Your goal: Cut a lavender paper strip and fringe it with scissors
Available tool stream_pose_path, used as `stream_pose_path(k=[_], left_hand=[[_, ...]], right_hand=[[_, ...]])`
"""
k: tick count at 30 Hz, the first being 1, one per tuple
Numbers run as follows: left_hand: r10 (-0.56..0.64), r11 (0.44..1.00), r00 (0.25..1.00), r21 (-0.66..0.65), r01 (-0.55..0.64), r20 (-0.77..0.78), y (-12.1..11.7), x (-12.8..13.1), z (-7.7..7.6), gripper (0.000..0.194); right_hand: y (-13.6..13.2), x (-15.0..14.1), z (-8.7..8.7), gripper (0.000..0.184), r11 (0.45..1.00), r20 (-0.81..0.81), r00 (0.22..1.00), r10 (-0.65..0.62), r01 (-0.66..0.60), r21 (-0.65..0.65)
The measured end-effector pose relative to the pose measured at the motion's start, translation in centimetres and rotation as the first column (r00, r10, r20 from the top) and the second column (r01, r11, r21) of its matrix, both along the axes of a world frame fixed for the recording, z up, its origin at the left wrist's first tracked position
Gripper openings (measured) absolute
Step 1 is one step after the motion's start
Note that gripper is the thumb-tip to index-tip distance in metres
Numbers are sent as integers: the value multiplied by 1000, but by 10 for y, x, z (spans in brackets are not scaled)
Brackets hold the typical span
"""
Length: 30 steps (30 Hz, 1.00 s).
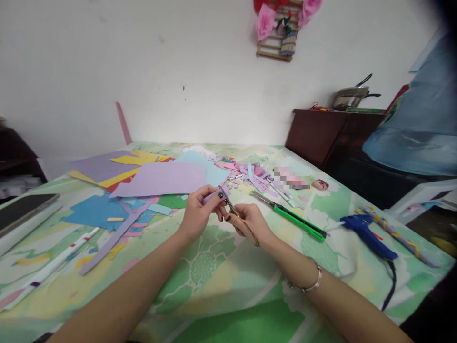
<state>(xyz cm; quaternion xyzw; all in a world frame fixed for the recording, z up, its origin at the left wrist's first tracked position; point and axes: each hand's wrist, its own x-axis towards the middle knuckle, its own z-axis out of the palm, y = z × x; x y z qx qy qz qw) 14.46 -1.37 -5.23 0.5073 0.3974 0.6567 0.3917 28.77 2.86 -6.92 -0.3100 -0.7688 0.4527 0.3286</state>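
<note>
Left hand (198, 212): fingers pinched on a small piece of lavender paper (210, 196), located over the middle of the tabletop (203, 309). Right hand (253, 221): fingers gripping the scissors (233, 208), blades directed at that piece (whether they bite into it cannot be determined). A lavender sheet (171, 178) lies beyond the left hand; paper scraps (260, 177) are heaped beyond the right. To the right of the right hand, a green utility knife (300, 223) lies near a blue glue gun (371, 236). A silver bracelet (316, 282) encircles the right forearm.
</note>
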Motion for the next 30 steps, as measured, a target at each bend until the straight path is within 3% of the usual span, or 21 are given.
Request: stream_pose_path(k=[13,22,30], left_hand=[[2,1000,1000,-7,-2,3,-1,1,1,16],[23,1000,1000,10,-23,1,0,0,0,16],[38,999,999,3,-38,-35,-1,0,0,18]], right_hand=[[1,1,-2,45,999,15,1000,6,-7,32],[1,0,-7,49,987,-130,980,153,-159,-38],[3,0,-9,46,995,-81,992,101,-102,-2]])
